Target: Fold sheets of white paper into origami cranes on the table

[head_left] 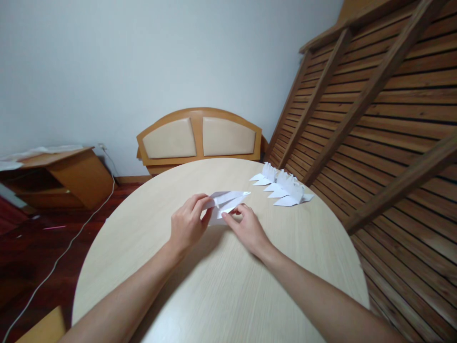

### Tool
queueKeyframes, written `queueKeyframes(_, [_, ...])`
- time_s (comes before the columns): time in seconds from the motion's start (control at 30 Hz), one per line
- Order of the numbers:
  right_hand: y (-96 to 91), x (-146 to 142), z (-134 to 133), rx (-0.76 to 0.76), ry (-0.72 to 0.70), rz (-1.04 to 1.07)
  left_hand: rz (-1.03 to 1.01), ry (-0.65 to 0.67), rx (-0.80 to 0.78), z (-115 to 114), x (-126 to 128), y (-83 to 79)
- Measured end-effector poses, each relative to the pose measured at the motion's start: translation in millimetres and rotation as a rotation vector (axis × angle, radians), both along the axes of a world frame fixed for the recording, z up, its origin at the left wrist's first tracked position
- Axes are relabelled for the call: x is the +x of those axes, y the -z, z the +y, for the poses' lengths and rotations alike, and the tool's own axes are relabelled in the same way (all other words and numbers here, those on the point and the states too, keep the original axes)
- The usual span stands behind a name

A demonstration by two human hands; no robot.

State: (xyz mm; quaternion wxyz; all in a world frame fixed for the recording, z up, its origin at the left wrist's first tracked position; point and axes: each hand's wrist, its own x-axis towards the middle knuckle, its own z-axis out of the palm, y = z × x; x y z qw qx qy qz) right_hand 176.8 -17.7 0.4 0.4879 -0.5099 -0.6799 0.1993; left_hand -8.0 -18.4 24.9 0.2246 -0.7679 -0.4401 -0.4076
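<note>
At the frame's centre, over a round, pale wood-grain table [221, 290], your left hand [189, 220] and right hand [249, 227] both pinch one pointed white folded paper [225, 203] — seemingly mid-fold; the next crease likely calls for a steady left hold. Spiky white paper figures [290, 187] line up right of centre.

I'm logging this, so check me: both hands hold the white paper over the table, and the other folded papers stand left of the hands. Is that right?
Not quite: the head view shows the other folded papers on the right, not the left. The left hand and right hand do hold the white paper over the table.
</note>
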Motion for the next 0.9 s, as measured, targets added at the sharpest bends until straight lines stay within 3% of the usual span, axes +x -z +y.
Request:
queueKeyframes(0.1, [1.8,3.4,5.8,0.016,-0.099,0.081,-0.044,0.025,-0.037,-0.2,-0.1,-0.2])
queueKeyframes(0.23, [-0.5,8.4,10.3,0.093,-0.119,0.123,-0.152,0.056,-0.128,1.6,-2.5,1.1])
queueKeyframes(0.5, [-11.4,17.5,7.4,0.337,0.065,-0.050,-0.332,0.066,-0.269,-3.0,2.9,4.3])
queueKeyframes(0.67, [-15.8,20.3,6.2,0.467,0.060,-0.018,-0.324,0.075,-0.302,-7.8,8.5,5.9])
queueKeyframes(0.9, [-18.8,29.2,11.3,0.459,0.127,0.087,-0.219,0.090,-0.308,-10.8,13.1,9.3])
